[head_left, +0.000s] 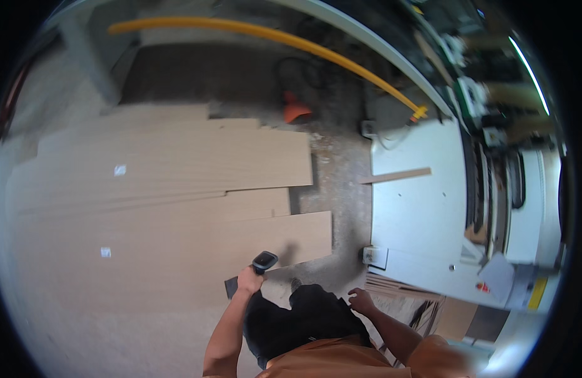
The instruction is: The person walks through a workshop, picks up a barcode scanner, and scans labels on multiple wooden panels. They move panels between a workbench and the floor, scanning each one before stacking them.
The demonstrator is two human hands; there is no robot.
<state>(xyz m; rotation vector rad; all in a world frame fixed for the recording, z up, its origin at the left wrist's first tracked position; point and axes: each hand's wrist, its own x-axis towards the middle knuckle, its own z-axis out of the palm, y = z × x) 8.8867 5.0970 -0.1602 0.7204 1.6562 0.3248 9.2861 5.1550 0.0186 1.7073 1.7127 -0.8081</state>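
1. My left hand (248, 280) grips a dark handheld scanner (264, 260) at the edge of the stacked wooden panels (165, 189); those boards fill everything to my left.
2. Bare concrete floor (338, 183) runs ahead between the stack and the white machine table (417, 214), a narrow open lane.
3. My right hand (361, 301) hangs free near leaning strips (398, 288) under the table.
4. An orange cone (295, 108) sits far ahead.

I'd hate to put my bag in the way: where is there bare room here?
The white machine table is mostly bare, apart from a thin wood strip. The gritty floor strip between it and the stacked wood panels is open too. It is crowded by the offcuts near the right hand; the left hand holds a dark handheld device.
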